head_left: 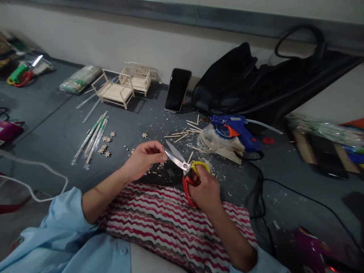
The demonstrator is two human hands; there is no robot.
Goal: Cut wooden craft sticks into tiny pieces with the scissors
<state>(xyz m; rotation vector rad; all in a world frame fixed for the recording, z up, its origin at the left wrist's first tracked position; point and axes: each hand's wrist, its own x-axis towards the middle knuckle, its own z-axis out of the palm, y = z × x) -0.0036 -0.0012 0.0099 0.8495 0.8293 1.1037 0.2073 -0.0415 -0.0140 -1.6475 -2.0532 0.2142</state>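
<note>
My right hand (206, 187) grips a pair of scissors (183, 163) by its red and yellow handles. The blades are parted and point up and left, their tips beside my left fingertips. My left hand (146, 157) is pinched, thumb against fingers; whatever lies in the pinch is too small to make out. Under and around the hands lie small cut wood bits and pale shavings. Several thin wooden sticks (182, 135) are scattered beyond the scissors. Left of my left hand are several small flower-shaped wooden pieces (107, 154) and plastic-wrapped stick bundles (92, 142).
Two miniature wooden furniture frames (115, 93) stand at the back near a propped phone (178, 90). A blue glue gun (234, 129) rests on a clear jar (209, 138), its black cord running right. A black bag (239, 83) leans on the wall. Striped cloth (170, 227) covers my lap.
</note>
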